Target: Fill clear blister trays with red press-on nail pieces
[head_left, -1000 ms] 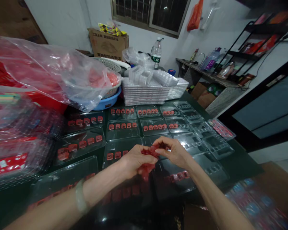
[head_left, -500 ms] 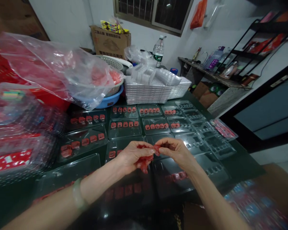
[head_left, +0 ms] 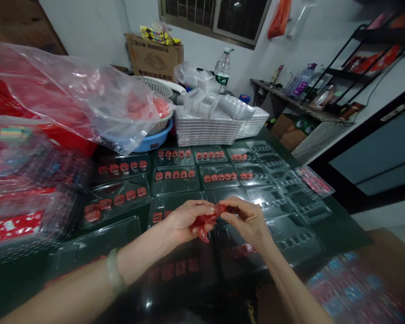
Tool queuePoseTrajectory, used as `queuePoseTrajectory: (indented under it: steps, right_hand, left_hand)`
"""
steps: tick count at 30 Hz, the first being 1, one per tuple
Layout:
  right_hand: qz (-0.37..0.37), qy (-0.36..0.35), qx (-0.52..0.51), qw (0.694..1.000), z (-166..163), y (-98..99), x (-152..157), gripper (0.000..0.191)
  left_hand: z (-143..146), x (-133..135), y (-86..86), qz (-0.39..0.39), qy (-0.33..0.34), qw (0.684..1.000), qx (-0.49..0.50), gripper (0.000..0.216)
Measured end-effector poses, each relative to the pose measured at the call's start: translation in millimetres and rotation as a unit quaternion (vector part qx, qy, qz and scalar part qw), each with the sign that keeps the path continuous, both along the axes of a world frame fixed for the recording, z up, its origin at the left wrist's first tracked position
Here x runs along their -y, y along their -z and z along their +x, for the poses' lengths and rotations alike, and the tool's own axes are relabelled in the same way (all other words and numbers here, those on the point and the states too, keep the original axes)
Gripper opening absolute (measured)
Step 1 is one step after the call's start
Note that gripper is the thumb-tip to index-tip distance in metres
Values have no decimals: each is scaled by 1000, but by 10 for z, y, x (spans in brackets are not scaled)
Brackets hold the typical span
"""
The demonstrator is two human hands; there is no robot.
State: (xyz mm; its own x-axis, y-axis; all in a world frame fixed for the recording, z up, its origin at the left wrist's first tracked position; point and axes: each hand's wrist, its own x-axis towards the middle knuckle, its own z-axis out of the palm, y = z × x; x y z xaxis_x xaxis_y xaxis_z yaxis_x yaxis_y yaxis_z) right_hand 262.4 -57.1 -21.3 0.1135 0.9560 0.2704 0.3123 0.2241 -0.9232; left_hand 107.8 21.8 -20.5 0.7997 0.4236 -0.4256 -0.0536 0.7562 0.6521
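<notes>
My left hand [head_left: 191, 220] is closed around several small translucent red plastic-looking pieces [head_left: 203, 231], and one hangs below its fingers. My right hand [head_left: 245, 218] meets it at the fingertips, pinching a red piece [head_left: 220, 209] at the left hand's thumb. The exact kind of these pieces cannot be made out. Both hands are held above clear plastic trays. A tray [head_left: 219, 170] beyond them bears a row of red pieces [head_left: 220, 177] in its hollows. Below my right wrist, another tray [head_left: 229, 261] has a few red pieces [head_left: 248, 249], partly hidden by the hand.
Stacked clear trays [head_left: 205, 128] stand at the back beside a blue basin [head_left: 155, 141] under a plastic bag [head_left: 97, 94]. Piled packages [head_left: 27, 198] crowd the left. A water bottle [head_left: 222, 69] and a cardboard box [head_left: 155, 58] stand behind; trays with bare hollows [head_left: 293, 240] lie right.
My right fingers have shifted slightly and curl more over the red piece between the hands. My left hand stays in nearly the same place.
</notes>
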Motion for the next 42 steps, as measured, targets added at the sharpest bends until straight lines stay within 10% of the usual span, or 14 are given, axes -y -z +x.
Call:
queuePoseTrajectory:
  steps: [9, 16, 21, 42]
  right_hand:
    - [-41, 35, -13, 998, 122, 82, 26, 17]
    - [12, 244, 291, 925, 1367, 156, -530, 24]
    - [-20, 219, 380, 898, 1985, 381, -896, 14]
    - [-115, 185, 558, 800, 1874, 625, -923, 22]
  left_hand:
    - [192, -6, 150, -28, 46, 998, -20, 8]
    - [96, -121, 46, -12, -1, 998, -54, 13]
    - [-94, -164, -5, 3, -40, 996, -79, 21]
    - [-68, -172, -1, -10, -20, 998, -62, 18]
